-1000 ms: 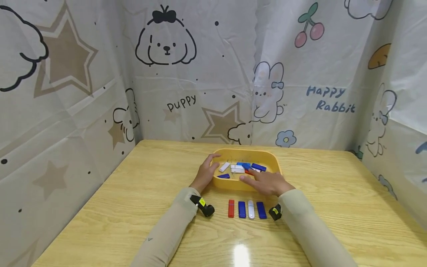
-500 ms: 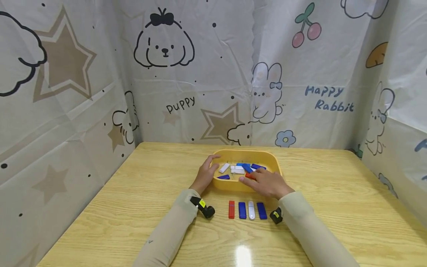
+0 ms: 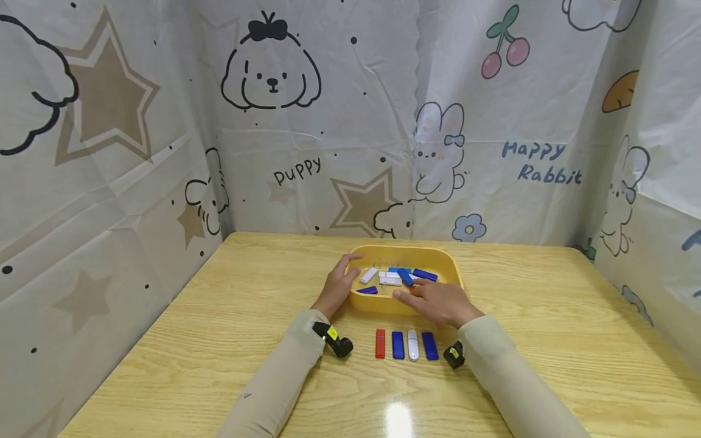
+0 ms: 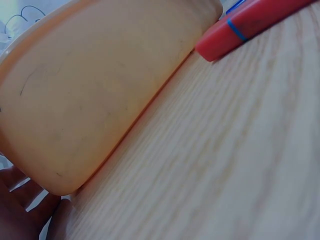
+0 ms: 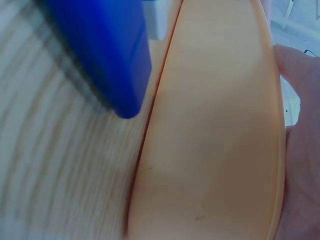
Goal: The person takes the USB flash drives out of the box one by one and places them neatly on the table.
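My left hand (image 3: 335, 285) grips the left end of a yellow plastic bin (image 3: 383, 304), with fingers at its rim; the left wrist view shows them round its corner. Over the bin's near right rim reaches my right hand (image 3: 438, 301), its fingers inside and its thumb apart from them. Beneath those fingers a red USB stick (image 3: 413, 291) is mostly covered. Also in the bin lie white USB sticks (image 3: 390, 281), a light-blue USB stick (image 3: 405, 277) and dark-blue USB sticks (image 3: 425, 275). What the right fingertips touch is partly hidden.
In front of the bin, a row on the wooden table (image 3: 263, 286) has a red USB stick (image 3: 380, 344), a blue one (image 3: 398, 345), a white one (image 3: 413, 345) and another blue one (image 3: 429, 345). A printed curtain (image 3: 306, 201) hangs behind the table.
The right fingers have shifted slightly among the sticks. The light-blue stick has turned a little, and the red one beneath the fingers has moved nearer the near wall. The left hand stays put.
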A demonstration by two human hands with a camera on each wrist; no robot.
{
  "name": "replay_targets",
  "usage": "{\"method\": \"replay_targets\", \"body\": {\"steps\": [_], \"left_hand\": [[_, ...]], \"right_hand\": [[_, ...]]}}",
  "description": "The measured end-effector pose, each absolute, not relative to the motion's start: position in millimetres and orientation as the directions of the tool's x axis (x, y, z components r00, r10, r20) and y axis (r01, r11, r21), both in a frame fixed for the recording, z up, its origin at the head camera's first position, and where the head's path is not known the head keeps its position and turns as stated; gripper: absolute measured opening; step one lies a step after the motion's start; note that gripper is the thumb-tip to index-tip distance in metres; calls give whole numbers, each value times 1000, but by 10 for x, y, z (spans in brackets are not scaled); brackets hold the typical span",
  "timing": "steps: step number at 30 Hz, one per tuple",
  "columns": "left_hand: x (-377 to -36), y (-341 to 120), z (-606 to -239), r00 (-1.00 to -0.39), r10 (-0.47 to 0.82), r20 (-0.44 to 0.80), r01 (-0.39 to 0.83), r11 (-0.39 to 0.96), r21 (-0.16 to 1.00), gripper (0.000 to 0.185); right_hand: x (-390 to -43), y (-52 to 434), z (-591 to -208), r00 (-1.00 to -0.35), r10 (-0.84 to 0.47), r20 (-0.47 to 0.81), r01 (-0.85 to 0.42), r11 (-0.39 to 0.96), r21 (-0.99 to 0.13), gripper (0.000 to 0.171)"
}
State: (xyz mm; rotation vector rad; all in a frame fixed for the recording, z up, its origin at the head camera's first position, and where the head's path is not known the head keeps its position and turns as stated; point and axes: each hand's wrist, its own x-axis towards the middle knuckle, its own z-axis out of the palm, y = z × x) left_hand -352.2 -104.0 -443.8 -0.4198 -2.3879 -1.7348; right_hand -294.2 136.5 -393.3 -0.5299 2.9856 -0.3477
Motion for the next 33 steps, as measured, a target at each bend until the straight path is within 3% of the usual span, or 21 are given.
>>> {"method": "replay_targets", "body": {"steps": [13, 24, 33], "left_hand": [[-3521, -1040, -4425, -948, 131, 290, 316, 293, 902, 37], [-3520, -1044, -4430, -945, 133, 298, 325, 302, 896, 37], [-3524, -1041, -4439, -944, 131, 304, 330, 289, 899, 38]], "right_hand": [[-2943, 1372, -3900, -944, -321, -76, -291, 920, -262, 87], [-3026, 1460, -3864, -921, -386, -50, -328, 839, -435, 40], [-3016, 1441, -3921, -921, -389, -11, -363, 869, -337, 49]]}}
